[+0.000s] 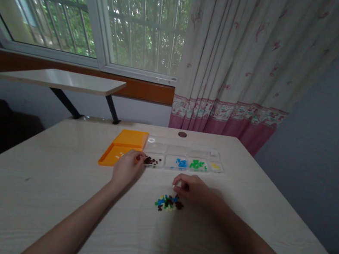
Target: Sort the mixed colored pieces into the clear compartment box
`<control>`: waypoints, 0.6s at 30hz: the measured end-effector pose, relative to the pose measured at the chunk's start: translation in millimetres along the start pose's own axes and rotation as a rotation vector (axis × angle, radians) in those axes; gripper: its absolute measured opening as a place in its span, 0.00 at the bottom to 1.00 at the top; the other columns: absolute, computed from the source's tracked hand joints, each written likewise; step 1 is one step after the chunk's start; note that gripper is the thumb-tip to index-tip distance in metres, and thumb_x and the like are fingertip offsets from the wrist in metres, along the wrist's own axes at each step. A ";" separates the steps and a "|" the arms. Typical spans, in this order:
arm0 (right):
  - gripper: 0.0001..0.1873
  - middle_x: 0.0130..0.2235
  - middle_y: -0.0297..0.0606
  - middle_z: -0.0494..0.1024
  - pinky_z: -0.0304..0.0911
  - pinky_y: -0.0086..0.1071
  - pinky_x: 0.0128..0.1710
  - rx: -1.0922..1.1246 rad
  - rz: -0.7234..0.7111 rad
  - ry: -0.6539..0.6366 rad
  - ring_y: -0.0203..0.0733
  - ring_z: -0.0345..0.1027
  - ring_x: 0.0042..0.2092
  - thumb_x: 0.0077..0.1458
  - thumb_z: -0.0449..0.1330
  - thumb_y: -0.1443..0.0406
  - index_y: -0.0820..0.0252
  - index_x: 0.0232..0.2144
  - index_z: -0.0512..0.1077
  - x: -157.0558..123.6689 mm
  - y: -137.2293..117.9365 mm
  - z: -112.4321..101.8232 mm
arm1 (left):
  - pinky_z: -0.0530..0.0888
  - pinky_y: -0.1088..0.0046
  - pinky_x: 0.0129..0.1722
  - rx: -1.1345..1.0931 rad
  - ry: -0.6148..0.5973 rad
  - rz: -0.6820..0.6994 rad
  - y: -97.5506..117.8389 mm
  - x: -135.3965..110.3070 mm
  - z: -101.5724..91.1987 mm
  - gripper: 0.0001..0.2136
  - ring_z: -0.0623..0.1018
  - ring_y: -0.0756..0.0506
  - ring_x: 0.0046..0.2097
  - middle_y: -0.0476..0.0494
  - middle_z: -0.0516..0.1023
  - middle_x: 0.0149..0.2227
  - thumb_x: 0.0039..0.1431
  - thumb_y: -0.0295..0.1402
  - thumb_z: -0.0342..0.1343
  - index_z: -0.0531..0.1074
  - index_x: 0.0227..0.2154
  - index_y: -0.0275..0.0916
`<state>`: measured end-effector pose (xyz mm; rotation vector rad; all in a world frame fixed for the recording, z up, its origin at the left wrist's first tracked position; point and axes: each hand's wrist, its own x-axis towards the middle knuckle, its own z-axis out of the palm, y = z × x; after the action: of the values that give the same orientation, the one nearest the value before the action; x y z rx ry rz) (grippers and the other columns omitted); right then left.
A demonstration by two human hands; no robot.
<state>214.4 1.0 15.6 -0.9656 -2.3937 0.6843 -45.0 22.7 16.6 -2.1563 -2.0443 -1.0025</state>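
Note:
My left hand (129, 164) is at the near left corner of a clear compartment tray (177, 150), its fingers closed beside the dark brown pieces (151, 161); what they hold, if anything, is hidden. My right hand (192, 188) is pinched around a small white piece (175, 186), above the table. Just below it lies a mixed pile of small pieces (169, 203) in brown, green, blue and pale yellow. Inside the tray, blue pieces (181, 163), green pieces (198, 165) and yellow pieces (215, 166) sit in the front row.
An orange open case (130, 138) with a few white pieces in its near half adjoins the tray's left side. A raised white shelf (66, 79) on black legs stands at the back left. Behind the wooden table (78, 198) are a window and a curtain (227, 58).

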 end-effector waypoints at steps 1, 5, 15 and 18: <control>0.07 0.18 0.26 0.66 0.53 0.22 0.22 0.006 0.003 0.000 0.29 0.57 0.20 0.51 0.55 0.66 0.60 0.34 0.69 0.0 -0.1 0.3 | 0.67 0.72 0.31 -0.007 -0.005 0.009 -0.8 0.3 0.2 0.12 0.74 0.44 0.35 0.44 0.76 0.33 0.57 0.37 0.47 0.73 0.34 0.39; 0.06 0.18 0.26 0.66 0.52 0.22 0.22 0.021 0.025 0.029 0.29 0.56 0.20 0.51 0.56 0.65 0.60 0.33 0.69 1.1 0.3 2.8 | 0.68 0.72 0.33 -0.116 -0.037 0.098 -0.7 -0.1 1.6 0.13 0.74 0.46 0.34 0.43 0.76 0.34 0.58 0.36 0.45 0.73 0.35 0.37; 0.10 0.21 0.29 0.71 0.54 0.22 0.24 0.061 0.037 0.121 0.29 0.60 0.22 0.52 0.57 0.59 0.61 0.29 0.72 5.9 12.8 15.5 | 0.68 0.76 0.34 -0.348 -0.328 0.526 39.2 -27.8 2.1 0.08 0.72 0.50 0.33 0.46 0.73 0.31 0.57 0.33 0.49 0.73 0.36 0.40; 0.11 0.21 0.30 0.73 0.55 0.22 0.25 0.051 0.029 0.118 0.29 0.62 0.23 0.52 0.58 0.59 0.61 0.28 0.73 5.8 10.5 15.8 | 0.68 0.77 0.34 -0.367 -0.352 0.534 44.6 -31.3 1.3 0.07 0.72 0.50 0.34 0.46 0.73 0.31 0.57 0.33 0.50 0.73 0.34 0.40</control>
<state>206.7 7.5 -1.5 -0.9930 -2.2536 0.6761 -2.7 -11.5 20.0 -3.0182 -1.2941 -1.0297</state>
